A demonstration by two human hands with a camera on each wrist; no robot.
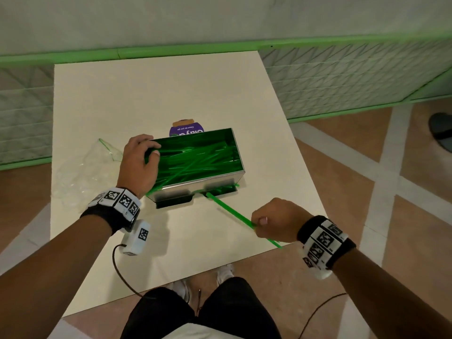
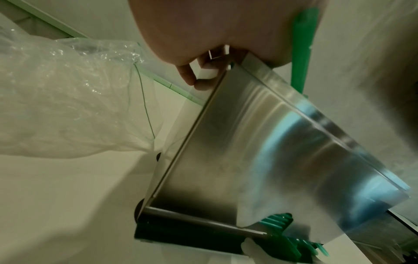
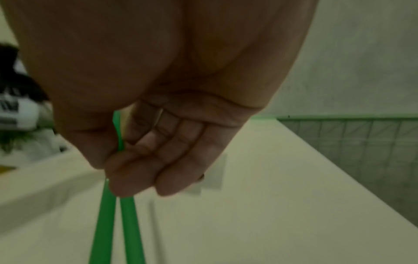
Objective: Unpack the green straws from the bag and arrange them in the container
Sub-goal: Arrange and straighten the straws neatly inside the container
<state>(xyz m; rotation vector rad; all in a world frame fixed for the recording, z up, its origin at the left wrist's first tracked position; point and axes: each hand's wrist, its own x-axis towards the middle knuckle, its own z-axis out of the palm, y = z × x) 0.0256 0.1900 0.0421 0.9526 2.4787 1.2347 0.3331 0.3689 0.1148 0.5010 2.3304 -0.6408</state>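
A steel container [image 1: 215, 183] sits mid-table, filled with loose green straws [image 1: 195, 159]. My left hand [image 1: 144, 155] grips its left end, thumb over the rim onto the straws; in the left wrist view the fingers [image 2: 187, 75] curl round the far corner of the steel wall [image 2: 260, 151]. My right hand [image 1: 256, 225] pinches two green straws [image 1: 230, 211] that reach from the slot at the container's front base toward the table's near right edge. The right wrist view shows both straws [image 3: 104, 223] between thumb and fingers [image 3: 126, 178]. The crumpled clear bag [image 1: 80, 172] lies left of the container.
A purple-labelled pack [image 1: 187, 129] stands just behind the container. The white table [image 1: 146, 94] has its near edge close to my right hand. More straw ends [image 2: 278, 221] poke from the container's low front slot. A green-trimmed wall runs behind the table.
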